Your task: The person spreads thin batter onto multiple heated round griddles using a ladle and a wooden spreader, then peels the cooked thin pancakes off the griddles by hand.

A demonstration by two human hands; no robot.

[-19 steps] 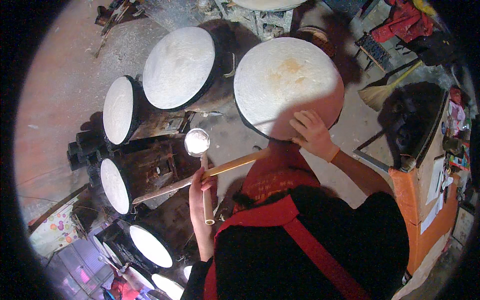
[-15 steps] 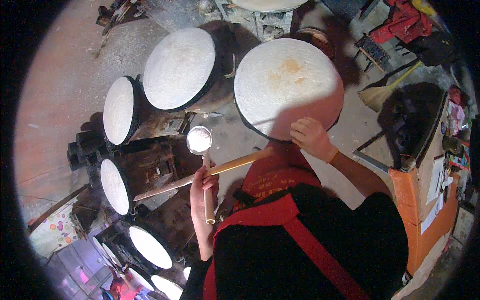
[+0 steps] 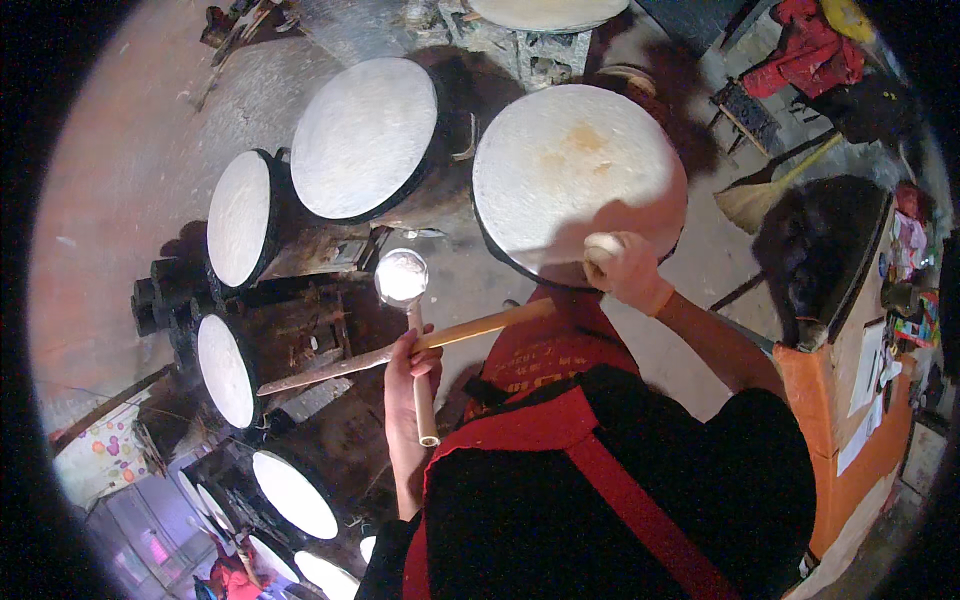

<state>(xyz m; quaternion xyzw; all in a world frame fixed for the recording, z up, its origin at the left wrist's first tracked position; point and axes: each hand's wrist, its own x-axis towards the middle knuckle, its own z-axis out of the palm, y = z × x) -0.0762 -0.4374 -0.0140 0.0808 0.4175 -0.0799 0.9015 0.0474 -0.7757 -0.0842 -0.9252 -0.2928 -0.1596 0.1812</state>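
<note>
My left hand (image 3: pixel 412 362) is closed around the handle of a ladle (image 3: pixel 422 385) and a long wooden stick (image 3: pixel 480 325), which cross at my fingers. The ladle's round bowl points away from me and holds or is coated with something white. My right hand (image 3: pixel 632 272) is closed at the near right edge of a thin round flatbread (image 3: pixel 550 170). White with brownish patches, this sheet covers a dark round griddle. A small pale rounded thing (image 3: pixel 603 244) shows at my right fingertips; I cannot tell whether it is the sheet's lifted edge.
More white-covered round griddles (image 3: pixel 365 135) (image 3: pixel 240 218) (image 3: pixel 227 370) (image 3: pixel 295 493) curve around my left. Another white round (image 3: pixel 548 10) lies at the far edge. To the right are a broom (image 3: pixel 755 200), a stool (image 3: pixel 748 118) and an orange-sided table (image 3: pixel 808 400). A red apron covers my front.
My right hand has curled and risen slightly, with a pale rounded thing now showing at its fingertips. My left hand keeps the ladle and stick nearly where they were.
</note>
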